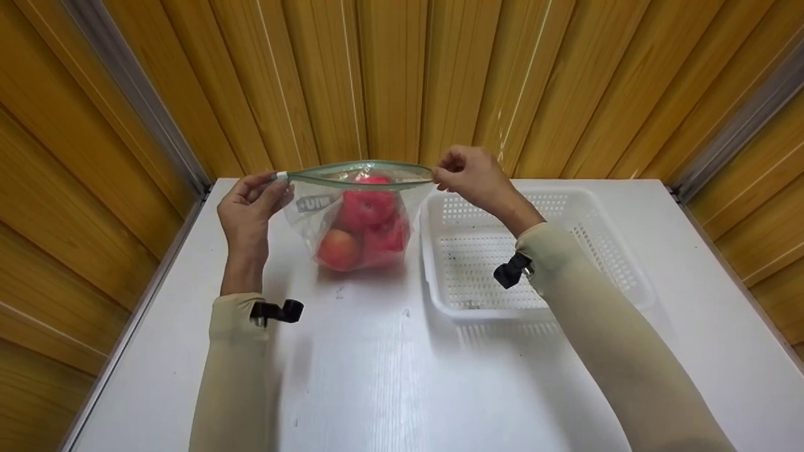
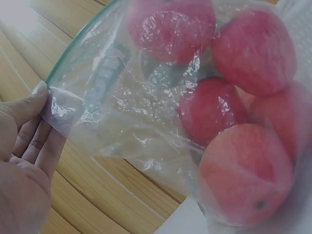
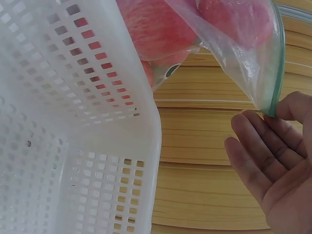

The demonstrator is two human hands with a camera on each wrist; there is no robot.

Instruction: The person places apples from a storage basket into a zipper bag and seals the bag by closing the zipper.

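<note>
A clear zip bag (image 1: 304,220) with a green zip edge holds several red apples (image 1: 370,207); its mouth gapes a little between the two hands. At the left end of the zip, by a white slider (image 1: 281,176), my left hand (image 1: 248,207) pinches the corner between thumb and fingers. My right hand (image 1: 474,176) pinches the opposite end of the zip. In the left wrist view, the apples (image 2: 246,170) press against the plastic at the bag's bottom. The right wrist view has the green edge between thumb and forefinger of the right hand (image 3: 278,146).
A white perforated plastic basket (image 1: 490,311) stands on the white table (image 1: 370,376) right of the bag, under the right forearm. Yellow wood-look panels (image 1: 389,75) rise behind and at both sides. Each cuff carries a small black camera mount (image 1: 276,311).
</note>
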